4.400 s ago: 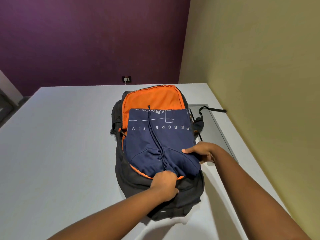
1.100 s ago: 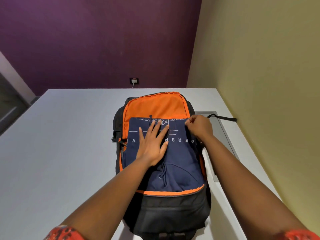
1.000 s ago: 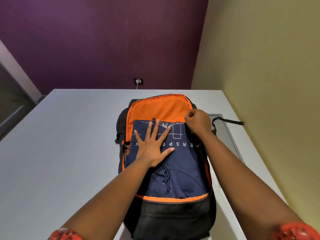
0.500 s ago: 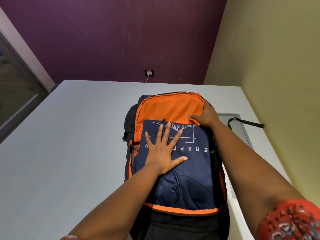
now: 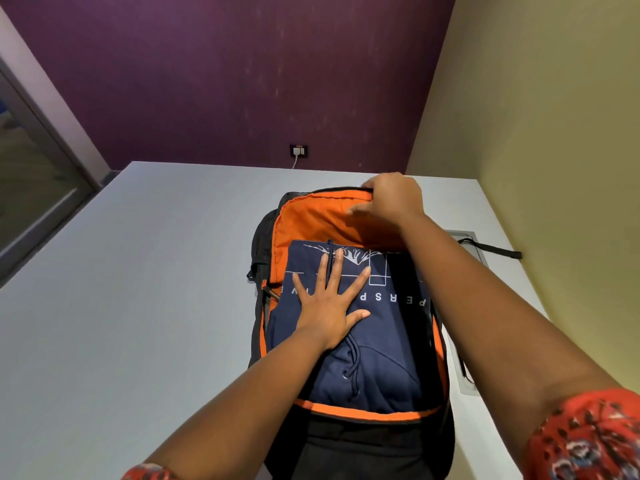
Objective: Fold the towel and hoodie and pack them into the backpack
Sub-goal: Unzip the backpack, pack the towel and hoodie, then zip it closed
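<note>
Right now my left hand [image 5: 330,306] lies flat on the folded hoodie [image 5: 374,341], fingers straight and spread, palm pressing it down and holding nothing. My right hand [image 5: 391,199] is at the far top of the backpack [image 5: 374,441], fingers curled over the rim of the opening and thumb on the orange lining [image 5: 311,220], so it grips that edge.

The hoodie sits inside the main compartment, print side up, its drawstring [image 5: 351,368] trailing toward me, with orange lining showing around it on the far, left and near sides. The backpack lies on its back on the white table [image 5: 138,289], a loose black strap [image 5: 491,247] running off to the right. I cannot see the towel; it may be under the hoodie.

I judge the hoodie soft, light and springy: it will puff back up once my palm lifts, and the fabric will bunch rather than slide as 1 piece. The best hold is a flat press in the middle, with corners tucked by fingertip. The backpack's rim is limp too, so it needs a firm pinch at the seam. My 2 hands are well apart, the right beyond the hoodie's far edge, the left directly on it.
</note>
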`<state>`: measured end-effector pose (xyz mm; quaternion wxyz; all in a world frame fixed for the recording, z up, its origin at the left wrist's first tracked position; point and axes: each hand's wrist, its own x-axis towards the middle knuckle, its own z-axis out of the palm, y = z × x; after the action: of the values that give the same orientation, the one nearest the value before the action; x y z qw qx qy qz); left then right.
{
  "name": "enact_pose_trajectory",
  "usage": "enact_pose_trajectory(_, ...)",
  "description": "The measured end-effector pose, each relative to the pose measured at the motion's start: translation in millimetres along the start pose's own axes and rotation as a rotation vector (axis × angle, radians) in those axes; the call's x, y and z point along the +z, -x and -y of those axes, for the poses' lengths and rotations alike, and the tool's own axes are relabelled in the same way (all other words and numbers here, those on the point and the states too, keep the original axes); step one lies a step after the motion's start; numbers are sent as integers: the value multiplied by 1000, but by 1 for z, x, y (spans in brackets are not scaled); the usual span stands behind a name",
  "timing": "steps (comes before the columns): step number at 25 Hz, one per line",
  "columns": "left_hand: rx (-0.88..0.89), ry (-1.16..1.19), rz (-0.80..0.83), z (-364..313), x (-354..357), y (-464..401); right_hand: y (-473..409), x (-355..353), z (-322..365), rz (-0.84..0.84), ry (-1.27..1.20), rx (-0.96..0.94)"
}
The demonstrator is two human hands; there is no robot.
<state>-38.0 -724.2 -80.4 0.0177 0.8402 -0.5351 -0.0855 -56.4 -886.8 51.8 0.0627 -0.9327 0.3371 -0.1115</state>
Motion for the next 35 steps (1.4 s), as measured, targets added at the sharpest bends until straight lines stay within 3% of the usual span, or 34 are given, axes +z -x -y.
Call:
enact_pose_trajectory(2, 8, 27, 22, 0, -4, 6, 3, -10, 14, -32, 31, -23)
enact_pose_trajectory(11, 52, 23, 106, -6, -8, 45, 35, -59, 24, -481, -297, 39)
enact_pose_trajectory(16, -45, 70, 288, -7, -22, 36, 54, -75, 19, -539, -404, -76)
enact_pose_trajectory(18, -54, 71, 308, -9, -27, 32, 67, -82, 12, -430, -426, -173)
enact_pose_trajectory(21, -12, 299, 83, 4, -26, 35, 95, -96, -2, 41, -347, -272)
enact_pose_trajectory(24, -303, 1066, -255, 27, -30, 50, 117, -86, -6, 398, -341, -219)
enact_pose_trajectory(26, -560, 1673, -330, 39, -36, 62, 123, -75, -2, 518, -364, -198)
enact_pose_trajectory(29, -740, 2101, -324, 59, -43, 78, 132, -60, 2, 693, -300, -165)
enact_pose_trajectory(30, -730, 2116, -284, 65, -45, 81, 137, -53, 4, 737, -247, -166)
enact_pose_trajectory(35, -668, 1702, -71, 72, -47, 88, 155, -8, 8, 892, 31, -193)
